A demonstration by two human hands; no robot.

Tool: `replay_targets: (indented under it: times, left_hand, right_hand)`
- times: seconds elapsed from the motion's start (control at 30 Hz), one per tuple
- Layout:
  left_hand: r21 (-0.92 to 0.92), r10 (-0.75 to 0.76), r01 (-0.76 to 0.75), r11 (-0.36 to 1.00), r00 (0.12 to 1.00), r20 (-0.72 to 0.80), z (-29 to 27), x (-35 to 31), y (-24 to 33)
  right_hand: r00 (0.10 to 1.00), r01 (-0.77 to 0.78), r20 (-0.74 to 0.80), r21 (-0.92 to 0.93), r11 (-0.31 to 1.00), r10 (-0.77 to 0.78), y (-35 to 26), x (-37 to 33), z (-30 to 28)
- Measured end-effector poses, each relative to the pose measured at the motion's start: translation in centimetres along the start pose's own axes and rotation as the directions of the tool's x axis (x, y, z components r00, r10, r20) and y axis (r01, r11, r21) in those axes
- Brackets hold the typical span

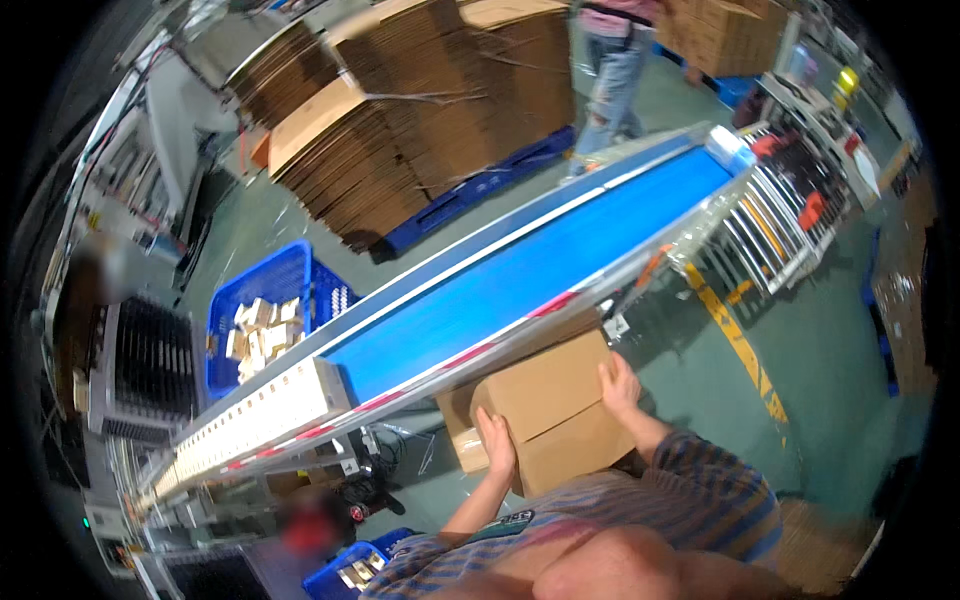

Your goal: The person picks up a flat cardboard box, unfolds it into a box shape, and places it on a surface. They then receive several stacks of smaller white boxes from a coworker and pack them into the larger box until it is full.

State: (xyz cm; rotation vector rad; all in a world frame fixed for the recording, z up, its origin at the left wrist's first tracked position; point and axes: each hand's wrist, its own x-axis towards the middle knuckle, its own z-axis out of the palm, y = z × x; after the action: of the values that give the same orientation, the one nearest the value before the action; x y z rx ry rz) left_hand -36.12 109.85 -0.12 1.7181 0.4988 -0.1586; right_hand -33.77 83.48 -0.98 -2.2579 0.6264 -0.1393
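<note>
A brown cardboard box [548, 388] is held in front of my body, close to the near side of the conveyor. My left hand [497, 441] presses against its left side, fingers up along the cardboard. On the opposite side, my right hand [620, 386] grips the box near its far right corner. The box is slightly tilted, and a seam runs across the face towards me. Beneath it and to its left, part of another piece of cardboard [462, 436] shows. What is inside the box cannot be seen.
Beyond the box, a blue conveyor belt [500, 275] carries a row of small white boxes [262, 408] at its left. A blue basket [258, 268] holds similar boxes. Flattened cartons [400, 140] stand stacked on a blue pallet. A roller conveyor [765, 225] adjoins at right; a person [610, 75] stands behind.
</note>
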Motion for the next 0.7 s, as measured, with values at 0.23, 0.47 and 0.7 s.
replay_targets:
  times: [0.23,0.47,0.7]
  left_hand:
    - [-0.232,-0.450,0.477,0.848,0.879,0.159,4.3,2.4,1.9]
    - [0.089,-0.350,0.339,0.937,0.907,0.233,19.2,3.7,7.1]
    - [0.043,-0.382,0.407,0.912,0.808,0.448,43.3,-3.4,11.4]
  right_hand:
    - [0.901,-0.400,0.236,0.130,0.907,0.364,8.6,6.1,-6.9]
    - [0.813,-0.580,0.253,0.436,0.688,0.525,16.8,7.9,-20.4]
    - [0.829,-0.536,0.009,0.301,0.789,0.560,27.6,18.1,-39.3]
